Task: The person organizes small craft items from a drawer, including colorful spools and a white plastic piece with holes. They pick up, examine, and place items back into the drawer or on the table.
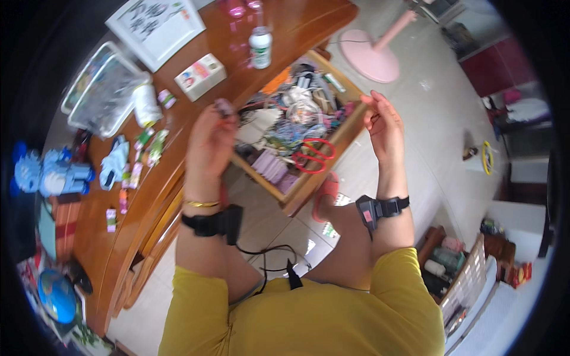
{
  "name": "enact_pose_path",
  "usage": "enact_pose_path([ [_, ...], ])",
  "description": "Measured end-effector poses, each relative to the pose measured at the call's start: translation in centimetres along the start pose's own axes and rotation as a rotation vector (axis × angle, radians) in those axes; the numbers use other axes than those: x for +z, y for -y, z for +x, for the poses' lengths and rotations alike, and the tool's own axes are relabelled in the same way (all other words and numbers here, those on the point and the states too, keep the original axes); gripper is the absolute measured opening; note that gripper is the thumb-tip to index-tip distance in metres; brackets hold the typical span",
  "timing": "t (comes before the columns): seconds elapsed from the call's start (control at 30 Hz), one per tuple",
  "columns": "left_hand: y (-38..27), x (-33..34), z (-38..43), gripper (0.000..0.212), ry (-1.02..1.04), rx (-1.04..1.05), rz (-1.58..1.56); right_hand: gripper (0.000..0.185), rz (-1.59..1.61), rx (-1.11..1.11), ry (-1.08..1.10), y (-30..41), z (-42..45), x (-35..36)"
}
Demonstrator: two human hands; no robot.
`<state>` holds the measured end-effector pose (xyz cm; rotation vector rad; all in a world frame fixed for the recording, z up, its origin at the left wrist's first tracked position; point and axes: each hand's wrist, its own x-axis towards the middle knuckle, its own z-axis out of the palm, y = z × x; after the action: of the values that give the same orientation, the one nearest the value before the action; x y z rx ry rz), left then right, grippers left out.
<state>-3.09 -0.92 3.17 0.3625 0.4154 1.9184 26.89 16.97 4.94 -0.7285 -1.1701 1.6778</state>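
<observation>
An open wooden drawer [329, 160], filled with mixed small items, juts out from the desk between my hands. Held in the fingers of my left hand [211, 142] is a small dark pinkish object [224, 108], too blurred to name, at the drawer's left side. My right hand [384, 124] is raised by the drawer's right corner, fingers slightly curled and apart, with nothing seen in it. Red-handled scissors [314, 155] lie at the drawer's near right side, by a row of light purple pieces [269, 167]. Cords and bundled white items fill the drawer's middle.
On the wooden desk [164, 129] are a white bottle [261, 48], a small box [201, 77], a white frame [156, 31], clear plastic bins [100, 91], small wrapped pieces and a blue toy figure [55, 171]. A round pink stand base [369, 55] is on the floor beyond the drawer.
</observation>
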Motion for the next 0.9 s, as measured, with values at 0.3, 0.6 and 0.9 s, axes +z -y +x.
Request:
enact_pose_path([
  [0.3,3.2,2.2,-1.4,0.028,0.077,-0.335,0.027,0.042,-0.021,0.269,0.450,-3.2,-4.8,12.5],
  [0.6,2.8,2.1,-1.3,0.021,-0.062,-0.182,0.378,0.012,-0.386,0.221,0.440,-2.8,-4.6,10.8],
  [0.9,3.8,2.3,-1.4,0.013,-0.141,0.317,1.426,0.009,-0.867,-0.411,0.537,-2.1,-5.2,11.8],
])
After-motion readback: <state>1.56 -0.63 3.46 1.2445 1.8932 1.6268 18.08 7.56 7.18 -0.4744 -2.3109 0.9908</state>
